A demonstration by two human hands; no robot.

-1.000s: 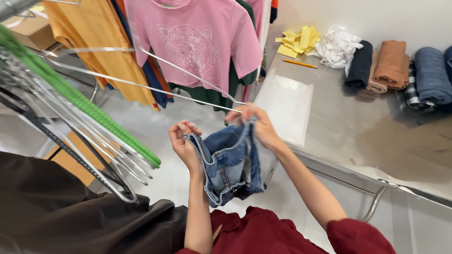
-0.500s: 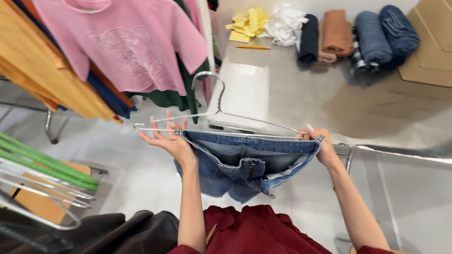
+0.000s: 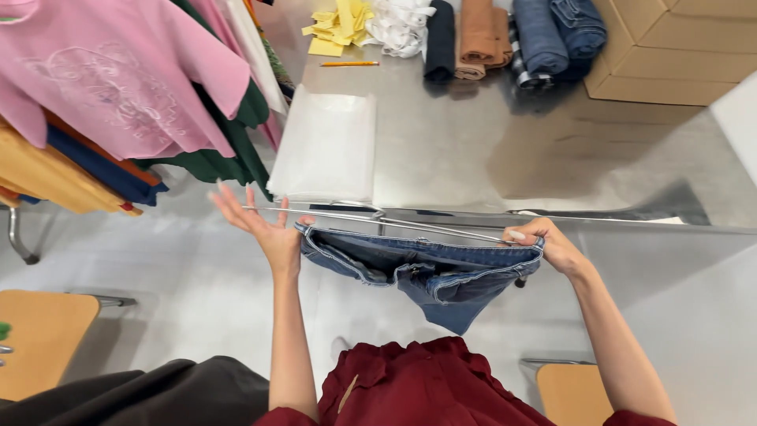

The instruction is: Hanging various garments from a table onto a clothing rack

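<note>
Denim, blue and stiff-seamed, hangs as a small pair of jeans (image 3: 422, 272) stretched between my hands under a thin metal hanger (image 3: 378, 221). My left hand (image 3: 264, 225) is splayed wide at nine o'clock; my right hand (image 3: 548, 244) pinches the waistband at three. At twelve, a shiny steel desk (image 3: 489, 150) carries folded cloth.

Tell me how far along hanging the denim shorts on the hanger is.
Done: pink tee and other tops hang on the rack at left. In hand: the left hand and right hand stretch the denim shorts by the waistband beside a metal hanger; whether it is clipped on, I cannot tell. Left: rolled garments lie unhung on the steel table.
</note>
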